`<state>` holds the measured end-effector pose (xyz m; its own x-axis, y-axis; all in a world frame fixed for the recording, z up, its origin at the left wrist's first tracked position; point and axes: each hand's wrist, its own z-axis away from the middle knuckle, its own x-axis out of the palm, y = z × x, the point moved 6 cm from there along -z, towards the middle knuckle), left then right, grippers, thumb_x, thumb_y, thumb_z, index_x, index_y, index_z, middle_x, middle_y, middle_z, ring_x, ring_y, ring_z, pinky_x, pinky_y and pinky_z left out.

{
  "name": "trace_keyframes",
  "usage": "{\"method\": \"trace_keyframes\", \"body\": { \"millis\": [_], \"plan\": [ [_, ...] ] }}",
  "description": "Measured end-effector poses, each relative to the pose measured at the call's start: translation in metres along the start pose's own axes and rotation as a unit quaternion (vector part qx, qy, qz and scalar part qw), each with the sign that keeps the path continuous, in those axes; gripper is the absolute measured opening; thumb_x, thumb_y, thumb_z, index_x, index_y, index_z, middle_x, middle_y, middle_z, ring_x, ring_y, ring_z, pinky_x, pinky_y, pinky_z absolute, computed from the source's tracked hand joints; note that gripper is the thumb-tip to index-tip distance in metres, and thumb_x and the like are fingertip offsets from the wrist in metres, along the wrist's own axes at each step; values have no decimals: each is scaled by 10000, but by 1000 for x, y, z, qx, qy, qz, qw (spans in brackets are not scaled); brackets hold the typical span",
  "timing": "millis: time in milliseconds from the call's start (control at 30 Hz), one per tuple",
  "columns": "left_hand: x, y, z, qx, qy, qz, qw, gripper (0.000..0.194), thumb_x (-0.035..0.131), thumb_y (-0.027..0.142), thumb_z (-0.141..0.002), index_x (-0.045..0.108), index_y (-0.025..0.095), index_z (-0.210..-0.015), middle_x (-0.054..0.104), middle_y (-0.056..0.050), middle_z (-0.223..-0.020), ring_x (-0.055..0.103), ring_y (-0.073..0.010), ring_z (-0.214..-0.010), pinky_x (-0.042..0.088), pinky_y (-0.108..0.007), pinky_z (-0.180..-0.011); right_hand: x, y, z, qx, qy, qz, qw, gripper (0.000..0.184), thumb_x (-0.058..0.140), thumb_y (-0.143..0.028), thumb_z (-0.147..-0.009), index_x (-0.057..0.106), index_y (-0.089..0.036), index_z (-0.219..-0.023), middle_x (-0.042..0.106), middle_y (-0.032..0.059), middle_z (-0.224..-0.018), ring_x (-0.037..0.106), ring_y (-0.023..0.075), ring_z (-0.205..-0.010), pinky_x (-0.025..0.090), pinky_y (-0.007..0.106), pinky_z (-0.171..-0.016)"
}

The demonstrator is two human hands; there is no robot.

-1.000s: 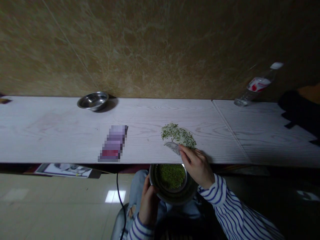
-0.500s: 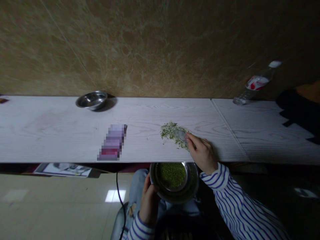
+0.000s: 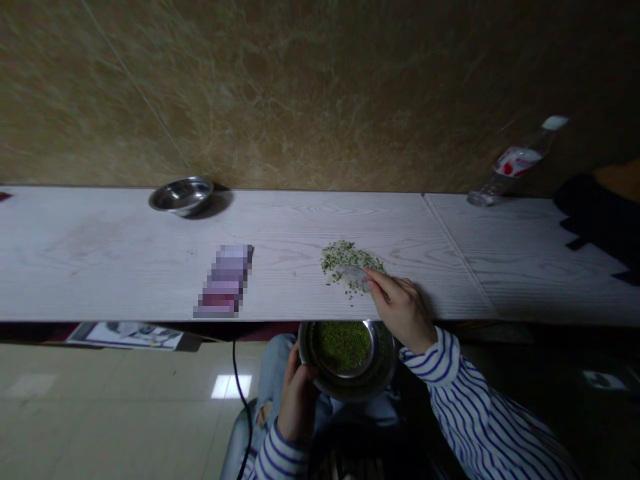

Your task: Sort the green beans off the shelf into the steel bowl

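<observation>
My left hand (image 3: 299, 397) grips the left rim of a steel bowl (image 3: 383, 360) below the table's front edge. Small green grains (image 3: 345, 343), which look like mung beans, lie inside it. Above the bowl, my right hand (image 3: 403, 307) pinches a pale grey, rounded flat piece (image 3: 355, 276); its exact kind is unclear. That piece rests low over a loose patch of scattered green grains (image 3: 343, 253) on the white wood-grain table (image 3: 285, 287). Several grains lie just in front of the piece, nearer the table's edge.
Against the wall at the left stands a second steel bowl (image 3: 183, 197). A blurred-out phone-shaped object (image 3: 225, 280) lies left of the grains. At the back right is a clear plastic bottle (image 3: 517, 163), with a dark object (image 3: 595, 220) beyond it. A black cable (image 3: 240, 387) hangs below.
My right hand has drawn the grey piece slightly left and toward me, uncovering grains behind it. A few grains have shifted toward the front edge. My left hand keeps its hold on the bowl.
</observation>
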<state>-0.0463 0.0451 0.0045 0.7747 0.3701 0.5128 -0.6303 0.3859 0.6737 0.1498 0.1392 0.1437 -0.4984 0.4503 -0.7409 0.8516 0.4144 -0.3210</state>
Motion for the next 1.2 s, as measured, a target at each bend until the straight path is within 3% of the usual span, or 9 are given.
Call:
{"method": "trace_keyframes", "body": {
  "millis": [200, 500, 733, 1200],
  "plan": [
    [4, 6, 4, 8, 4, 7, 1000, 501, 707, 243, -701, 712, 225, -1201, 756, -78, -1096, 661, -291, -1002, 526, -351, -766, -2, -5, 11, -13, -19, 1, 1000, 286, 530, -157, -986, 725, -201, -1191, 816, 84, -971, 761, 210, -795, 576, 351, -753],
    [-1, 4, 1, 12, 8, 6, 1000, 432, 723, 237, -672, 732, 212, -1103, 752, -72, -1045, 655, -276, -952, 531, -332, -727, -17, 7, 34, 0, -13, 3, 1000, 256, 535, -171, -996, 711, -192, -1180, 814, 86, -995, 771, 217, -854, 560, 359, -758],
    [2, 4, 3, 11, 4, 2, 1000, 556, 714, 243, -676, 697, 222, -1231, 747, -78, -1064, 660, -279, -935, 517, -333, -703, -25, 0, 42, -2, -12, -4, 1000, 250, 526, -173, -1002, 709, -216, -1167, 816, 69, -998, 772, 210, -872, 568, 355, -762],
    [-3, 3, 2, 2, 21, -14, 1000, 523, 728, 274, -658, 710, 221, -1179, 735, -72, -1050, 647, -276, -928, 513, -328, -705, -27, 0, 42, 9, -11, -18, 1000, 278, 528, -184, -995, 729, -237, -1179, 817, 72, -996, 776, 221, -870, 599, 361, -777]
  ]
}}
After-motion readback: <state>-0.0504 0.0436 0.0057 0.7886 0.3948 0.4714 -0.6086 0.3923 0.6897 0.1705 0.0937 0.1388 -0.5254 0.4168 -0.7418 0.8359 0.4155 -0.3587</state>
